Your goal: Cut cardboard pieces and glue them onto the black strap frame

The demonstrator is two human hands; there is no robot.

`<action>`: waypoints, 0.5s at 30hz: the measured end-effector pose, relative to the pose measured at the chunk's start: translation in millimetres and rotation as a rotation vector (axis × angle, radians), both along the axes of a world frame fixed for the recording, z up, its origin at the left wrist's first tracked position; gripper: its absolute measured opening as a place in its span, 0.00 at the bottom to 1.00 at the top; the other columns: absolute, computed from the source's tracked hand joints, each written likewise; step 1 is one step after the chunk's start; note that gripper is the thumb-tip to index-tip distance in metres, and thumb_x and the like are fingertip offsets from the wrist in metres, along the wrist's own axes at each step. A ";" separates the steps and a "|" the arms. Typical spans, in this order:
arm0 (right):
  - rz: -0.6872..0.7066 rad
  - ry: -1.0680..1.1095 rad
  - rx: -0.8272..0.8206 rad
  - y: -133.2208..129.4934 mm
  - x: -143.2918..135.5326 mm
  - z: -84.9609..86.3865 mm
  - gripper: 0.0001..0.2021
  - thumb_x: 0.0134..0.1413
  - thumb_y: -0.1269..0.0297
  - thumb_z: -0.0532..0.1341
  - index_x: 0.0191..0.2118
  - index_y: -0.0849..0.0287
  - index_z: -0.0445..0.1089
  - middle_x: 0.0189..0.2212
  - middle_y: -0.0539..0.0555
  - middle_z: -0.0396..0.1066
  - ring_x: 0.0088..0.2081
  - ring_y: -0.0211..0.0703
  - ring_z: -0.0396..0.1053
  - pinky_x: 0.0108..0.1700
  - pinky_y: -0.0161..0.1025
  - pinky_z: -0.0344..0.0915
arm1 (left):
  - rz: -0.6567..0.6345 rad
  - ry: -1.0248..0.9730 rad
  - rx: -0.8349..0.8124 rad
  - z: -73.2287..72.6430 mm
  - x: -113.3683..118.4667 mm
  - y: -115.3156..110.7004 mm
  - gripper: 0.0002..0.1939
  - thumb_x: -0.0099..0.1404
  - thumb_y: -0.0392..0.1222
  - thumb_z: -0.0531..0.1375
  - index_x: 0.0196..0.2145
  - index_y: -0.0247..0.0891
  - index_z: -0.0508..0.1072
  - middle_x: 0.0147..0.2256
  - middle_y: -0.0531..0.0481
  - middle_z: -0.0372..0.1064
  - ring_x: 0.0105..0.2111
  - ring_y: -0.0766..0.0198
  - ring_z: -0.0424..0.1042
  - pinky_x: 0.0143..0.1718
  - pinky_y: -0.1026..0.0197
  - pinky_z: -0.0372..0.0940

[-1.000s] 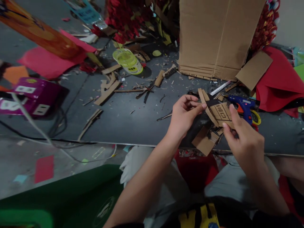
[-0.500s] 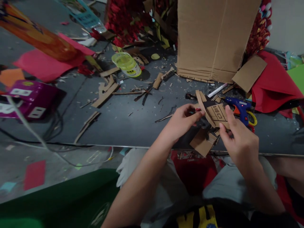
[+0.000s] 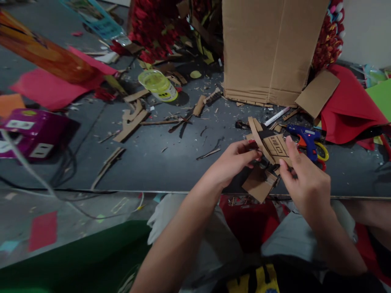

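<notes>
My right hand (image 3: 305, 175) pinches the right edge of a printed cardboard piece (image 3: 276, 147) between thumb and fingers. A curved cardboard strip (image 3: 259, 136) stands along that piece's left side. From the left, my left hand (image 3: 236, 160) is closed at the strip, its fingertips bent against the cardboard; a small reddish bit shows by them. Below the hands, a flat cardboard scrap (image 3: 258, 185) lies at the table edge. A blue glue gun (image 3: 305, 138) with a small red light rests just beyond my right hand, and yellow-and-red-handled scissors (image 3: 323, 151) lie partly under it.
A tall cardboard box (image 3: 265, 53) stands at the back. A white pen (image 3: 276, 116), red sheets (image 3: 345, 110) and cardboard scraps (image 3: 131, 126) litter the dark table. A yellow tub (image 3: 159, 85) and a purple power strip block (image 3: 33, 132) with cables are to the left.
The view has shifted slightly, so most things sit a little further left. Both hands keep their hold on the cardboard; the left fingers have curled slightly.
</notes>
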State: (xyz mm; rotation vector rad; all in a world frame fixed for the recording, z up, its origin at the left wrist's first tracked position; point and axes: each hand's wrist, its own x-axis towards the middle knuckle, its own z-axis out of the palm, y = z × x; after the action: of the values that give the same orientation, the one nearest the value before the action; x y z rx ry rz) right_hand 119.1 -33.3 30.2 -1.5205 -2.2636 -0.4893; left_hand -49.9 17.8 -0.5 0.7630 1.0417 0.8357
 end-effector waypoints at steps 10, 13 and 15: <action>0.033 0.010 -0.005 -1.2 -2.2 -1.6 0.30 0.58 0.71 0.57 0.66 0.60 0.51 0.24 0.46 0.69 0.22 0.33 0.63 0.26 0.34 0.57 | 0.006 0.058 0.081 -4.9 1.1 0.2 0.10 0.46 0.35 0.61 0.30 0.36 0.75 0.27 0.51 0.73 0.25 0.68 0.67 0.24 0.67 0.59; 0.038 -0.001 0.008 -1.5 -3.3 -2.9 0.30 0.58 0.71 0.57 0.66 0.60 0.50 0.23 0.45 0.68 0.22 0.33 0.63 0.27 0.34 0.58 | 0.033 0.052 0.110 -4.2 1.8 -0.3 0.11 0.45 0.34 0.61 0.30 0.37 0.75 0.26 0.52 0.72 0.25 0.67 0.67 0.24 0.66 0.61; 0.034 -0.005 -0.004 -1.6 -4.7 -2.8 0.28 0.60 0.71 0.56 0.65 0.60 0.52 0.23 0.45 0.68 0.22 0.33 0.63 0.28 0.34 0.58 | 0.051 0.043 0.108 -1.4 1.7 -1.1 0.12 0.45 0.35 0.62 0.31 0.37 0.74 0.26 0.52 0.72 0.27 0.66 0.69 0.25 0.66 0.62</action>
State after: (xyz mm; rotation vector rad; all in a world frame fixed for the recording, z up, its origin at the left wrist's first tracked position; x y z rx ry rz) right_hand 114.4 -34.9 27.4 -1.4821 -2.2914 -0.4801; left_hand -48.2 16.8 -1.9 0.8516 1.0647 0.9286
